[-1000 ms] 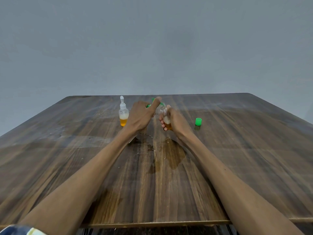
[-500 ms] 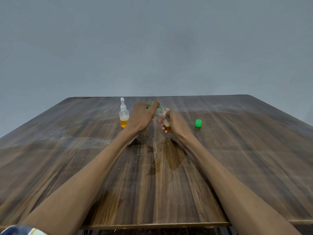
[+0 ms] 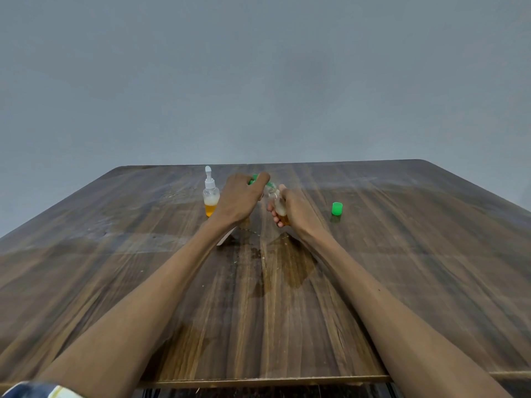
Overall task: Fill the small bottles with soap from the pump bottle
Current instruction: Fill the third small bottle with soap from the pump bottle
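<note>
Against the picture a second ago, the left hand (image 3: 240,201) has lowered its thumb: it stood up then, and now it lies curled over the green pump head (image 3: 254,179), fingers wrapped around the pump bottle beneath. The right hand (image 3: 290,206) has barely shifted and still grips the small bottle (image 3: 278,206), held just right of the pump head with its mouth up toward the spout.

The small bottle is clear, with amber soap at its bottom and pale foam above. A second small bottle (image 3: 211,196) stands upright on the table (image 3: 402,268) just left of the left hand, capped with a white nozzle, amber liquid low and foam above. A loose green cap (image 3: 337,208) sits to the right of the right hand, apart from it.

The pump bottle's body is hidden behind the left hand; only green bits of its top show. The spout seems to meet the small bottle's mouth, though blur makes this uncertain. A wet stain (image 3: 290,265) darkens the table nearer than the hands.
</note>
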